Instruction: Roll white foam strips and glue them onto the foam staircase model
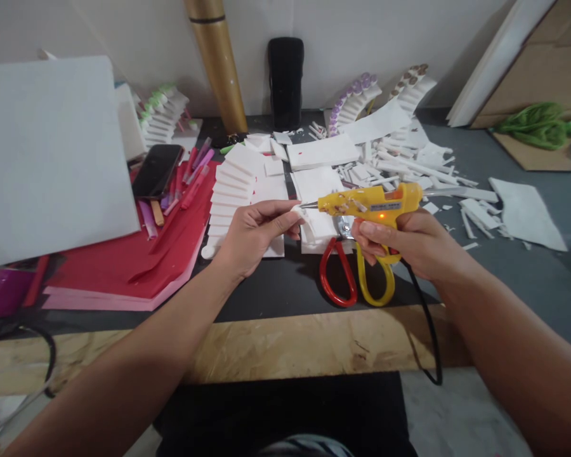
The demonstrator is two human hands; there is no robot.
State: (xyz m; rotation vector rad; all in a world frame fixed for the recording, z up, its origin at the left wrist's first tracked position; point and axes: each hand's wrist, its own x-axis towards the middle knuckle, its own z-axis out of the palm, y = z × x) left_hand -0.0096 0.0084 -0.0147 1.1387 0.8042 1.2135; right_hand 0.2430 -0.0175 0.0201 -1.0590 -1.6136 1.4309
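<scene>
Left hand [254, 236] pinches a small white piece [301, 214] near centre; right hand [412, 240] is clamped round the yellow glue gun [349, 202] to its right. Piece judged light, easily crushed: hold by left edge. Gun judged rigid: hold by handle.
</scene>
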